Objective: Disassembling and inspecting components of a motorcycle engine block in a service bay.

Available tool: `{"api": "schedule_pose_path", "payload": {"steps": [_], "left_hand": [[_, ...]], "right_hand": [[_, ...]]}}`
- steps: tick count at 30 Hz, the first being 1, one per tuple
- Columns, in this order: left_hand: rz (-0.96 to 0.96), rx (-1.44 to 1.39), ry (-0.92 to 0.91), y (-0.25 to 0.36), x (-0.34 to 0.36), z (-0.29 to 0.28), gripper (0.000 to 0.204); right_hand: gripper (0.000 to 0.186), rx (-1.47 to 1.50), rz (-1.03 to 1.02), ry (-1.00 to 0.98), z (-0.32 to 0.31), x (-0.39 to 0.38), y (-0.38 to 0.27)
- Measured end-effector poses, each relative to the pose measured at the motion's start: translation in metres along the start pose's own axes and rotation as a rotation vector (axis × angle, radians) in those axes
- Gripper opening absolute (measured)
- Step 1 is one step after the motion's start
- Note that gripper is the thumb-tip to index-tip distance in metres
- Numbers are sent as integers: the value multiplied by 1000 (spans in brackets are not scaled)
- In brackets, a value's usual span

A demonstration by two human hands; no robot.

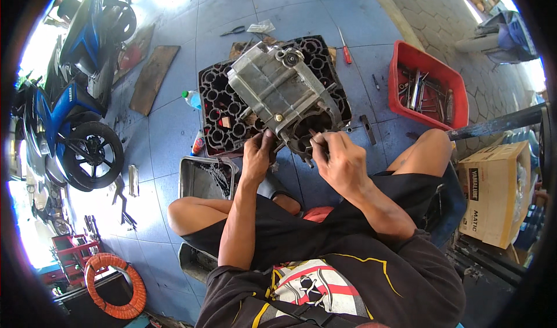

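A grey metal motorcycle engine block (278, 84) lies tilted on an upturned black plastic crate (217, 119) with round cells. Its open end, with several studs, faces me. My left hand (257, 154) is closed on the near left edge of the engine block, thumb uppermost; its other fingers are mostly hidden beneath. At the opening on the right, my right hand (342, 160) is closed in a pinch, knuckles up. Whatever sits between its fingertips is too small and covered to name.
A red bin (429, 87) of wrenches and sockets stands at right, near a red-handled screwdriver (346, 54). Pliers (233, 31) lie beyond the crate. Left are a green-capped bottle (191, 99), a metal tray (194, 180) holding a chain, a wooden board (154, 80) and blue motorcycles (61, 116).
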State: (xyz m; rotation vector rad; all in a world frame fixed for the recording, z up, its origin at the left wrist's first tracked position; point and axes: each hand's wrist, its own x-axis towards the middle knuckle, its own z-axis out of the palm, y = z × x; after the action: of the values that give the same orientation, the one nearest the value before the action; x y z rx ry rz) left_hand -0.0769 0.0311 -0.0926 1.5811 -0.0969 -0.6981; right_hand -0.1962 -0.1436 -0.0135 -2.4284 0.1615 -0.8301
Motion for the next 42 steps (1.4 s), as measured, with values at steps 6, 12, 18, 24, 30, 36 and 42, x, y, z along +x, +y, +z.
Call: {"api": "schedule_pose_path", "payload": {"steps": [6, 12, 18, 24, 30, 36, 42], "left_hand": [[23, -98, 98, 3, 1, 9, 39], [6, -46, 56, -7, -1, -5, 37], [-84, -287, 18, -2, 6, -3, 29], [64, -137, 32, 8, -12, -3, 25], [94, -157, 50, -2, -1, 2, 31], [178, -113, 25, 4, -4, -1, 32], [134, -145, 42, 7, -1, -3, 26]], "right_hand": [[14, -115, 12, -62, 28, -10, 22], [14, -58, 14, -39, 6, -3, 5], [15, -97, -9, -29, 19, -3, 12], [15, -20, -31, -43, 2, -3, 4], [13, -113, 31, -70, 18, -7, 16], [13, -48, 10, -50, -16, -5, -6], [15, -85, 12, -42, 25, 9, 12]]}}
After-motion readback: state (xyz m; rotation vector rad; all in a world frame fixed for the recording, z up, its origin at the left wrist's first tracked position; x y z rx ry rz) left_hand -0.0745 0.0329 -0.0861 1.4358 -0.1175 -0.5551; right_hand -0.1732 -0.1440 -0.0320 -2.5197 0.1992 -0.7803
